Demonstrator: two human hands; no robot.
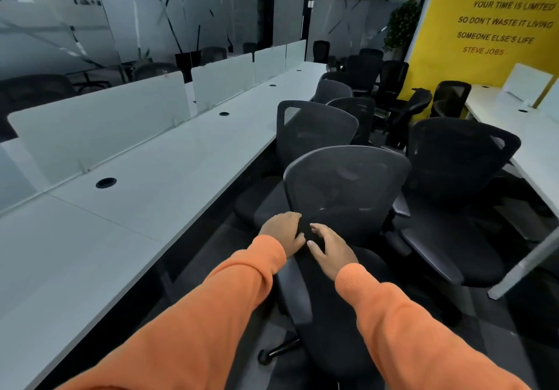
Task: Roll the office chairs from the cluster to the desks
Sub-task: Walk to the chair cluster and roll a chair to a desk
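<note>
Together — left hand [282,232], right hand [331,250] low on chair back [348,184]

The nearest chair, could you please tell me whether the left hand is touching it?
Touching. The head view shows the left hand curled round the nearest chair at its backrest's lower edge, no gap.

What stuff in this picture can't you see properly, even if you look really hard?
Head view:
1. Nearest chair wheels: only one shows; its seat and the sleeves hide the rest.
2. Left hand: its own knuckles hide whether it grips the backrest.
3. Chairs at the back: dark, overlapping, uncountable.
4. Room behind the frosted glass: only blurred shapes.
</note>
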